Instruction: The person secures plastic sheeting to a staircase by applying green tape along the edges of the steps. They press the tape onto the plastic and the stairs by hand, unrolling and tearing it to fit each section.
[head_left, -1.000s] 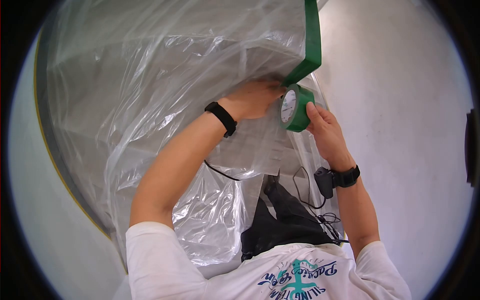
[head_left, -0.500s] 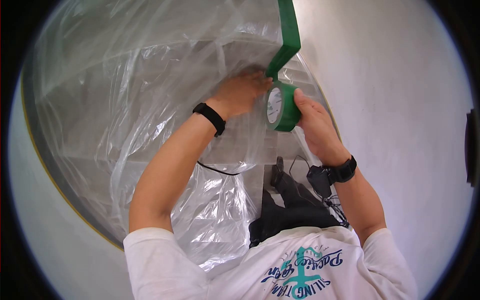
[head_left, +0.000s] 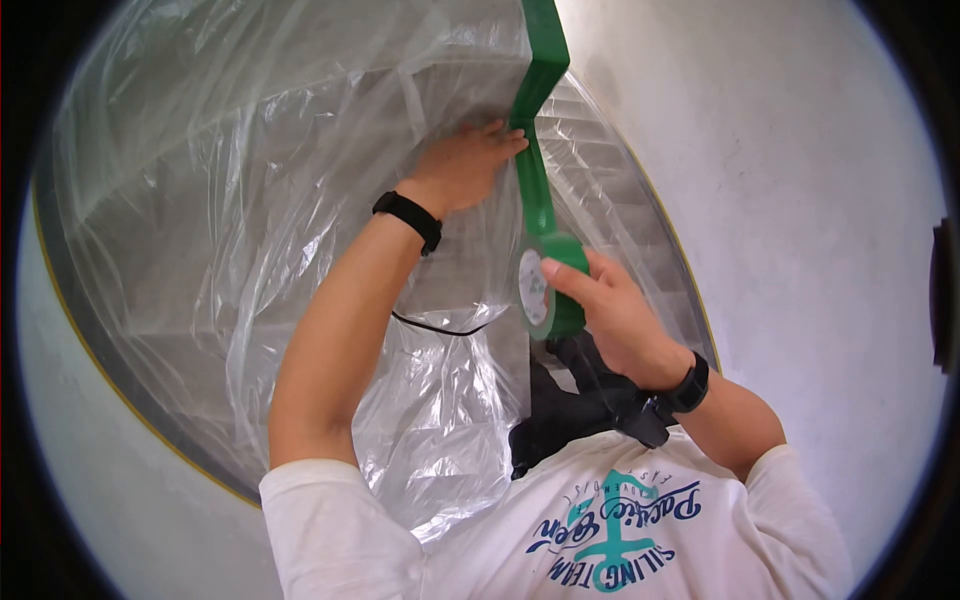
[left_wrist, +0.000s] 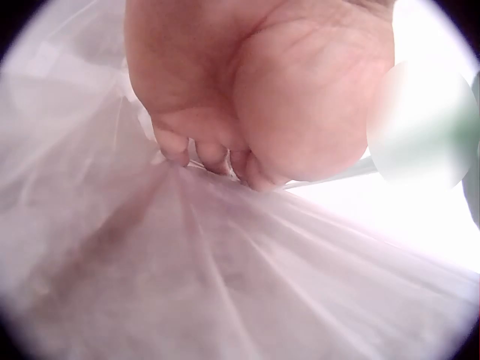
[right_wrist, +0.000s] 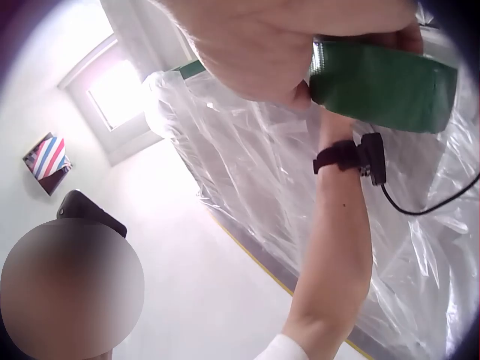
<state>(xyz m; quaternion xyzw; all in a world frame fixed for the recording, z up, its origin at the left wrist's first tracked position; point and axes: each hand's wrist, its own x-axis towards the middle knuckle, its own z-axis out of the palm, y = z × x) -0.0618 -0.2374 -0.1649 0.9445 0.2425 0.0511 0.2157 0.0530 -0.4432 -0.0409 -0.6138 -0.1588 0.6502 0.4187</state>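
Observation:
In the head view the left hand [head_left: 460,168] presses clear plastic sheeting [head_left: 330,150] with spread fingers, their tips at the edge of a green tape strip [head_left: 537,190]. That strip runs down to a green tape roll [head_left: 562,300], which the right hand [head_left: 625,315] grips with the thumb on its near side. The left wrist view has the palm [left_wrist: 262,82] close up, fingertips on the creased plastic. From the right wrist, the roll [right_wrist: 382,86] lies in the right hand [right_wrist: 255,49], its far fingers partly hidden.
Behind the plastic are step-like ridges [head_left: 590,150]. A dark band with a yellow edge [head_left: 120,390] curves around the lower left. A white wall or floor surface [head_left: 800,200] lies to the right. A black cable [head_left: 435,328] hangs below the left forearm.
The right hand and roll have moved down, away from the left hand, and a length of green tape now stretches between them. The view has shifted, with the sheeting lying further left.

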